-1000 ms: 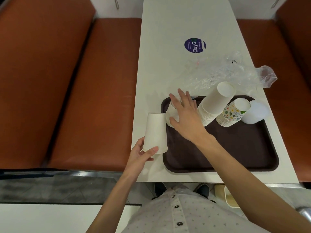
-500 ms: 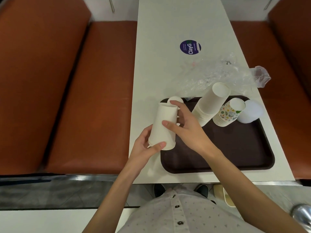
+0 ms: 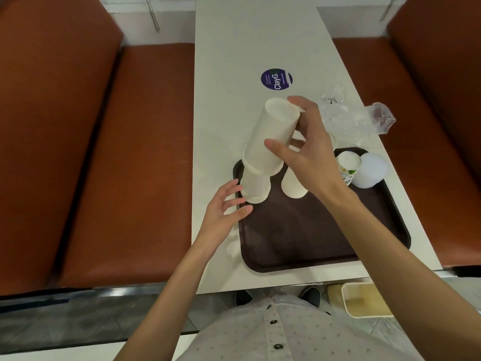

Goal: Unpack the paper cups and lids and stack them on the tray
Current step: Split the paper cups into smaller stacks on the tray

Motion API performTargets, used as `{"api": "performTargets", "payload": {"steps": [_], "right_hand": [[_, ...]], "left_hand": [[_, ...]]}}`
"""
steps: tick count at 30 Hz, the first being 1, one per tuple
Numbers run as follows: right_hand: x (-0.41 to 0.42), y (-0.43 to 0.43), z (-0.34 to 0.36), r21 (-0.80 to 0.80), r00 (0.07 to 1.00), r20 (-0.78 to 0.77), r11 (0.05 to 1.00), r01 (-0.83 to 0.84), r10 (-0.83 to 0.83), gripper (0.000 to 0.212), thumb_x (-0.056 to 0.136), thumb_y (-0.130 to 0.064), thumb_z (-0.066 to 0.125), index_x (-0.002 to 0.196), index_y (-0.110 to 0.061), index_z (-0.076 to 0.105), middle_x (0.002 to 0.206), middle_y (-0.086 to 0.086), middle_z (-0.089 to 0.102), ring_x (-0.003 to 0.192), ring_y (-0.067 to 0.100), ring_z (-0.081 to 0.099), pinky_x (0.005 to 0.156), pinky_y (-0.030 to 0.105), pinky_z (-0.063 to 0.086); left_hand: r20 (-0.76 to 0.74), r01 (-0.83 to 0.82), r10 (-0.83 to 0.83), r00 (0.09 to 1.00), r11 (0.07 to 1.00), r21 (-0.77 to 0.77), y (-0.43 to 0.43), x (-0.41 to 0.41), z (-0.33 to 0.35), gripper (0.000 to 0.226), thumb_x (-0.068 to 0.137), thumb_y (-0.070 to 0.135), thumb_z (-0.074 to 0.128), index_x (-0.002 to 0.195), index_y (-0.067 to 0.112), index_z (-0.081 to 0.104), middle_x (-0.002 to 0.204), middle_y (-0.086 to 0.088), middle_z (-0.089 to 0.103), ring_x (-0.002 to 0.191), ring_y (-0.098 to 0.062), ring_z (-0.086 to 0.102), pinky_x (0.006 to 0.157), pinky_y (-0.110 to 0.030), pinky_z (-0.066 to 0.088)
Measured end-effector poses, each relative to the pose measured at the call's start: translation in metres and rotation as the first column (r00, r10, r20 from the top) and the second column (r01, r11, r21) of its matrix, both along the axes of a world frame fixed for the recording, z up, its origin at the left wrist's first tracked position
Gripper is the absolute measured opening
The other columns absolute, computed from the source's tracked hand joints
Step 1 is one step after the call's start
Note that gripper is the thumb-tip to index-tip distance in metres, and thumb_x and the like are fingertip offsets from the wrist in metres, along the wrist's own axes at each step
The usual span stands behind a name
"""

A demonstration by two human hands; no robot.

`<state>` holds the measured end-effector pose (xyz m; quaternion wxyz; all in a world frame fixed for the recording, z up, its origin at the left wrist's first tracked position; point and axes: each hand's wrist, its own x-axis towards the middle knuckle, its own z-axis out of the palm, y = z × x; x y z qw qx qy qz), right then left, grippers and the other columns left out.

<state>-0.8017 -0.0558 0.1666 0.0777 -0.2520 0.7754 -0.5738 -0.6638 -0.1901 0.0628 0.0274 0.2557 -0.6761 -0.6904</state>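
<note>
Dark tray (image 3: 312, 230) on white table (image 3: 247, 35) between brown benches (image 3: 135, 152).

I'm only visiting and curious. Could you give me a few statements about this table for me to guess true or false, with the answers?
1. The right hand grips upside-down white cups above the tray. True.
2. The left hand is holding a cup. False: it is open and grips nothing, its fingers spread beside the short stack on the tray.
3. The tray is bright red. False: it is dark brown.
4. A clear plastic wrapper lies on the table beyond the tray. True.
5. The round purple sticker is on the tray. False: it is on the table.
</note>
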Motion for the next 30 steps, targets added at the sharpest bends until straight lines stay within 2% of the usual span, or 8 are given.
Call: {"api": "performTargets", "payload": {"steps": [3,9,14,18,21,24,26,30], "right_hand": [[-0.008,-0.006,-0.004,0.048,0.998,-0.062,0.999,0.005,-0.002,0.069,0.082,-0.017,0.077,0.138,-0.018,0.036,0.122,-0.017,0.053,0.112,-0.001,0.053,0.091,0.009,0.046],[-0.011,-0.01,-0.03,0.236,0.994,-0.094,0.971,-0.03,0.054,0.06,0.086,-0.028,0.072,0.137,-0.022,0.04,0.127,-0.006,0.058,0.116,0.008,0.055,0.098,0.036,0.048],[-0.008,-0.013,-0.042,0.323,0.993,-0.078,0.945,-0.06,0.09,0.05,0.089,-0.024,0.068,0.134,-0.021,0.046,0.12,-0.001,0.056,0.11,0.01,0.053,0.095,0.037,0.05],[-0.001,-0.013,-0.046,0.328,0.98,-0.156,0.942,-0.069,0.126,0.047,0.088,-0.018,0.065,0.133,-0.017,0.051,0.133,0.001,0.046,0.117,0.015,0.048,0.098,0.039,0.048],[0.01,-0.012,-0.055,0.372,0.948,-0.266,0.926,-0.067,0.176,0.056,0.089,-0.015,0.061,0.143,-0.015,0.044,0.153,0.008,0.031,0.139,0.027,0.033,0.114,0.035,0.032],[0.024,-0.008,-0.075,0.58,0.904,-0.296,0.81,-0.087,0.308,0.07,0.093,-0.016,0.057,0.155,-0.016,0.024,0.165,0.009,0.008,0.151,0.033,0.009,0.121,0.043,0.019],[0.03,-0.005,-0.091,0.688,0.881,-0.269,0.718,-0.106,0.388,0.079,0.093,-0.017,0.058,0.158,-0.017,0.014,0.166,0.005,-0.005,0.152,0.033,0.003,0.121,0.052,0.02],[0.028,-0.002,-0.097,0.695,0.876,-0.261,0.709,-0.122,0.406,0.084,0.09,-0.012,0.058,0.158,-0.019,0.01,0.166,0.002,-0.01,0.152,0.033,0.003,0.12,0.054,0.022]], "left_hand": [[-0.012,-0.037,0.037,0.999,0.999,-0.013,-0.002,-0.013,0.001,0.061,0.081,0.017,0.078,0.135,0.029,0.05,0.132,0.009,0.058,0.112,-0.015,0.064,0.098,-0.045,0.052],[-0.035,-0.055,0.056,0.998,0.998,0.012,0.0,-0.014,-0.002,0.059,0.084,0.008,0.074,0.135,0.025,0.05,0.131,0.005,0.058,0.109,-0.015,0.065,0.086,-0.034,0.057],[-0.021,-0.033,0.031,0.999,0.994,-0.101,-0.001,-0.017,-0.002,0.059,0.084,0.015,0.076,0.134,0.029,0.048,0.133,0.011,0.054,0.11,-0.007,0.062,0.076,-0.008,0.051],[-0.045,-0.041,0.036,0.998,0.992,-0.121,-0.001,-0.018,-0.004,0.06,0.084,0.014,0.075,0.136,0.026,0.049,0.137,0.008,0.054,0.115,-0.012,0.06,0.085,-0.015,0.052],[-0.079,-0.047,0.038,0.996,0.992,-0.116,0.0,-0.019,-0.004,0.064,0.084,0.009,0.074,0.139,0.023,0.046,0.14,0.008,0.051,0.119,-0.012,0.057,0.082,-0.013,0.052],[-0.091,-0.011,-0.004,0.996,0.987,-0.158,0.001,-0.022,-0.003,0.073,0.085,0.005,0.072,0.146,0.026,0.039,0.146,0.012,0.044,0.123,-0.007,0.051,0.074,-0.012,0.051],[-0.079,0.046,-0.064,0.995,0.977,-0.21,0.001,-0.024,-0.004,0.077,0.085,0.006,0.072,0.149,0.028,0.035,0.147,0.016,0.04,0.123,-0.002,0.05,0.074,-0.013,0.052],[-0.048,0.091,-0.104,0.993,0.97,-0.225,0.004,-0.025,-0.008,0.078,0.086,0.008,0.072,0.15,0.031,0.033,0.133,0.032,0.038,0.11,0.01,0.054,0.072,-0.011,0.051]]}}
